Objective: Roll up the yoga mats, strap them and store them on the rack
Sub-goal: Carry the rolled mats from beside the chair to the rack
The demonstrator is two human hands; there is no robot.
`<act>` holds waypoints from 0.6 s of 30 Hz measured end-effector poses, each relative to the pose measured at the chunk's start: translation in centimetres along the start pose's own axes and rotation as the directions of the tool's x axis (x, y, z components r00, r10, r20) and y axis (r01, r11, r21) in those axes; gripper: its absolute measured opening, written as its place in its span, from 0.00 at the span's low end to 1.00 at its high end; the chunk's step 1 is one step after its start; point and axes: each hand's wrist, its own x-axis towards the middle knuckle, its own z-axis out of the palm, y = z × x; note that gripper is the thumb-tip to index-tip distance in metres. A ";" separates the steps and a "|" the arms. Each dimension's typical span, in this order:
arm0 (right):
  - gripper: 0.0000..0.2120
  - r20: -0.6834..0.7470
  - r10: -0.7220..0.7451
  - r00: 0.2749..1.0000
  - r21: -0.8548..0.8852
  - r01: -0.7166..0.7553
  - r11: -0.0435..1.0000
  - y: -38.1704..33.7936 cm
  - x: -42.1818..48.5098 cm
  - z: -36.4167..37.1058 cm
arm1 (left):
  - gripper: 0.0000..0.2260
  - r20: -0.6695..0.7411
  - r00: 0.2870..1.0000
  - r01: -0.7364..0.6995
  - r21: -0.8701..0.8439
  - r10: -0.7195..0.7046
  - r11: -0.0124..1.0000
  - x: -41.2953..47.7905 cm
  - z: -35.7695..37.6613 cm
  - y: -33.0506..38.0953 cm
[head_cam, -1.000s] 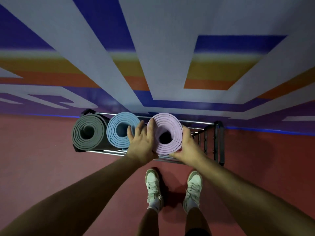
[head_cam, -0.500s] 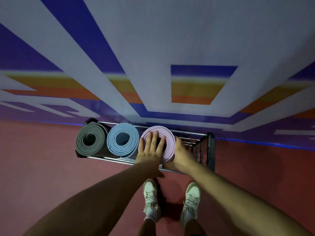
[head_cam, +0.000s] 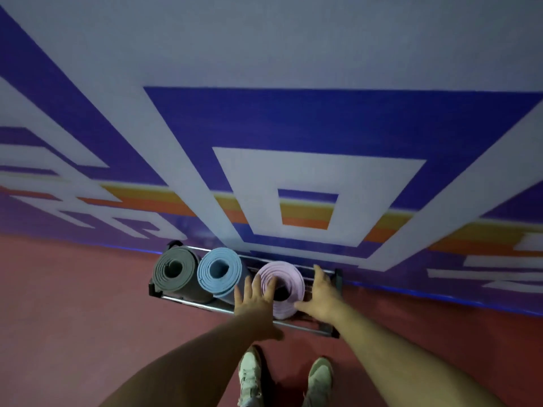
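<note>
Pink mat [head_cam: 286, 277] settled on rack [head_cam: 188, 301], right hand [head_cam: 323, 298] released, left hand [head_cam: 254, 301] flat

The person is wearing a pair of pale low-top trainers. The left shoe [head_cam: 249, 376] is showing whitish laces crossing up its tongue above a rounded toe, while the right shoe [head_cam: 321, 377] is reading a shade greyer, with a darker band running round its toe cap. Both shoes are coming through soft with blur, so any marking on them is proving too faint to read. The left forearm [head_cam: 191, 356] and the right forearm [head_cam: 396, 356] are showing bare from the picture's lower edge up to the wrists, and the left hand [head_cam: 254, 301] and the right hand [head_cam: 323, 298] are going uncovered as well.
</note>
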 end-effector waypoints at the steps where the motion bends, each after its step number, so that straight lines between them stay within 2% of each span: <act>1: 0.57 -0.033 0.022 0.999 0.010 -0.022 1.000 0.0 0.4 -0.2 | 0.59 -0.009 1.000 0.000 -0.016 -0.001 1.000 0.2 0.0 0.0; 3: 0.57 -0.045 -0.004 0.999 -0.002 0.004 1.000 -0.2 0.8 -0.3 | 0.60 -0.041 0.999 -0.007 -0.050 0.005 0.999 0.4 0.1 0.0; 5: 0.57 -0.027 -0.119 0.992 -0.044 0.118 0.992 -0.5 0.6 0.2 | 0.61 -0.054 0.998 -0.036 -0.074 0.032 0.997 0.4 0.3 -0.1; 8: 0.58 0.078 -0.252 0.964 -0.125 0.261 0.957 -1.0 -0.8 1.1 | 0.62 -0.038 0.997 -0.064 -0.100 0.060 0.993 0.2 0.5 0.1; 10: 0.59 0.123 -0.275 0.954 -0.179 0.294 0.939 -1.2 -1.2 0.9 | 0.62 -0.043 0.998 -0.055 -0.128 0.050 0.990 0.0 0.1 0.0; 15: 0.62 0.076 -0.214 0.974 -0.306 0.227 0.924 -1.9 -3.6 -0.5 | 0.56 -0.080 0.996 -0.055 -0.136 0.044 0.989 -1.5 -0.9 -1.9; 18: 0.61 0.030 -0.197 0.980 -0.329 0.196 0.924 -2.3 -5.8 -1.7 | 0.57 -0.089 0.990 -0.119 -0.094 0.111 0.988 -2.6 -1.8 -3.4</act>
